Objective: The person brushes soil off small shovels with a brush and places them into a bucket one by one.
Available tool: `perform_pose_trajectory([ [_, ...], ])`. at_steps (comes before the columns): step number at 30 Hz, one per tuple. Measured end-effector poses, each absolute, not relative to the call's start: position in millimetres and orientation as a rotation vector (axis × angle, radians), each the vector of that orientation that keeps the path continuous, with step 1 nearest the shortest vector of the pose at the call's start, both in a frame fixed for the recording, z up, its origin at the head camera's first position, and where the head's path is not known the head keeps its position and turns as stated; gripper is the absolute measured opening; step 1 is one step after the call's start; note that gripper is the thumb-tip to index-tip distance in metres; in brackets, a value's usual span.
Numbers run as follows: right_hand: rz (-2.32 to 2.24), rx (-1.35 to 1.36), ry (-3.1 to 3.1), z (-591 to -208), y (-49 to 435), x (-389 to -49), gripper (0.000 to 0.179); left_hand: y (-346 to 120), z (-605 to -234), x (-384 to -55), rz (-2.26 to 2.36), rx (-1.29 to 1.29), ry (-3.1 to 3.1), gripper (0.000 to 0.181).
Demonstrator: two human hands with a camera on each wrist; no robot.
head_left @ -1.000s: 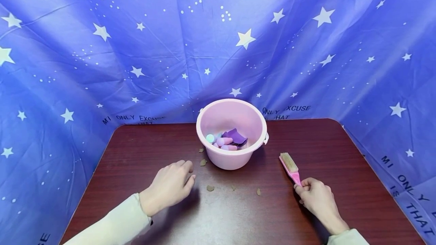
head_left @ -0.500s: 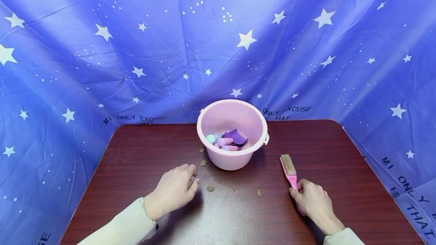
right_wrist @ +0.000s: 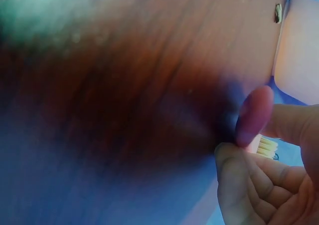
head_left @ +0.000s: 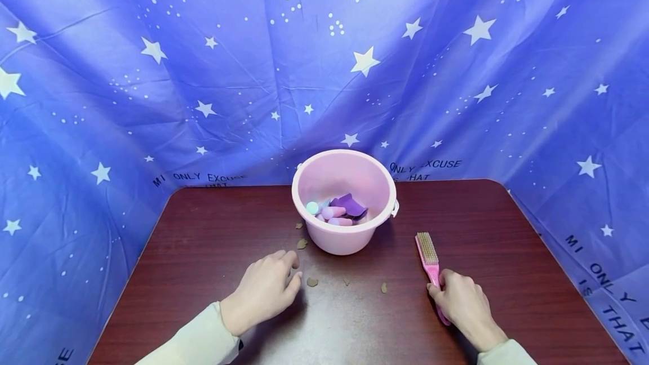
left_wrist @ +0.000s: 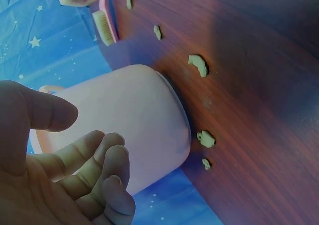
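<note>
My right hand [head_left: 462, 302] grips the handle of a pink brush [head_left: 429, 261], its pale bristles facing up and its head pointing away from me. The handle's end pokes out below the palm, and in the right wrist view its rounded pink end [right_wrist: 255, 116] shows by the thumb. Over the table left of centre, my left hand [head_left: 266, 292] holds nothing; its fingers are loosely bent, thumb apart, in the left wrist view. Near its fingertips lie small brown flat scraps, one scrap [head_left: 311, 282] just right of the thumb and another scrap [head_left: 302, 244] beyond the fingers.
A pink bucket [head_left: 341, 238] stands at the back centre, with a purple piece [head_left: 350, 205], pink rounded pieces and a light-green ball [head_left: 312, 208] inside. More scraps lie in front, such as one scrap [head_left: 383, 287] toward the brush. Blue star-printed cloth [head_left: 228, 72] surrounds the dark red table [head_left: 203, 230].
My right hand has shifted a little left and its grip has moved along the handle, the brush now straighter. My left hand has drifted slightly right and toward me, nearer the scrap.
</note>
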State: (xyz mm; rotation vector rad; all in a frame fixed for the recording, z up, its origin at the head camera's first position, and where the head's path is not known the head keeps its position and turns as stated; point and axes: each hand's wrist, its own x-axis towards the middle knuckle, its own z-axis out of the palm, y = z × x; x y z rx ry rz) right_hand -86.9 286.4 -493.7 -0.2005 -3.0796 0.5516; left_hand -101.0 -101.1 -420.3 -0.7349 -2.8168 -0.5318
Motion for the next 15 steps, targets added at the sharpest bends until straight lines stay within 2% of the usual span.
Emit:
perform_pose_trajectory([
  [15, 0.506, -0.176, -3.091, -495.3, 286.8, -85.8, 0.031, -98.7, -426.8, -96.4, -0.502, -0.704, -2.771, 0.011],
])
